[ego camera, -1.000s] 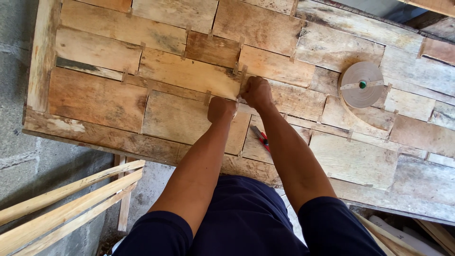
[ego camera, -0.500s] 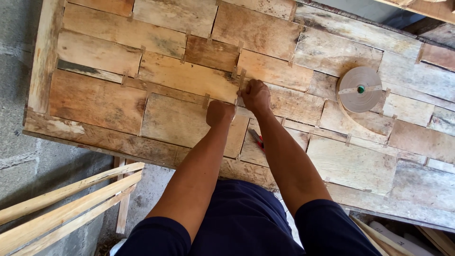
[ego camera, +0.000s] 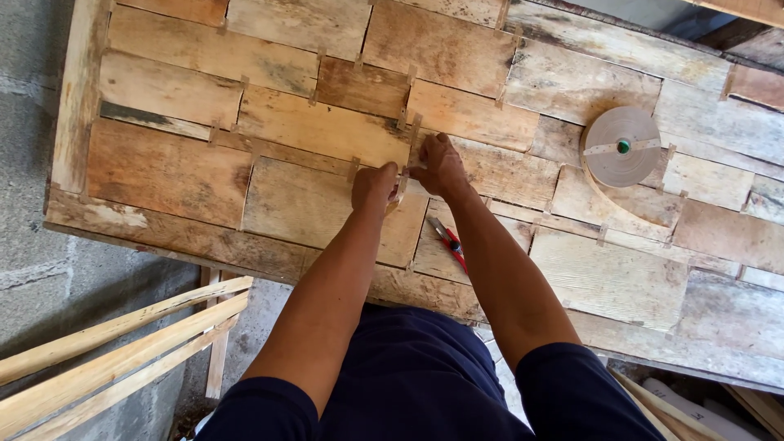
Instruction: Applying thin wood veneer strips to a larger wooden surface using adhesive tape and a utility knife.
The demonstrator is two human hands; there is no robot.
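A panel of wood veneer pieces [ego camera: 318, 122] lies flat in front of me, its seams bridged by short strips of brown tape. My left hand [ego camera: 374, 184] and my right hand [ego camera: 439, 164] meet at a seam near the panel's middle. Both pinch a short strip of brown tape [ego camera: 403, 184] between their fingertips over that seam. A roll of brown tape [ego camera: 621, 147] with a green core sits on the panel to the right of my right hand. Red-handled cutters [ego camera: 448, 241] lie on the veneer just under my right forearm.
The panel's near edge [ego camera: 163, 245] overhangs a grey floor. Pale wooden slats [ego camera: 114, 351] lean at the lower left. A grey block wall [ego camera: 33, 49] runs along the left. More wood pieces [ego camera: 694, 412] show at the lower right.
My left hand has shifted slightly right toward my right hand, and both now pinch the tape strip at the seam. The view has drifted a little; the cutters show more clearly.
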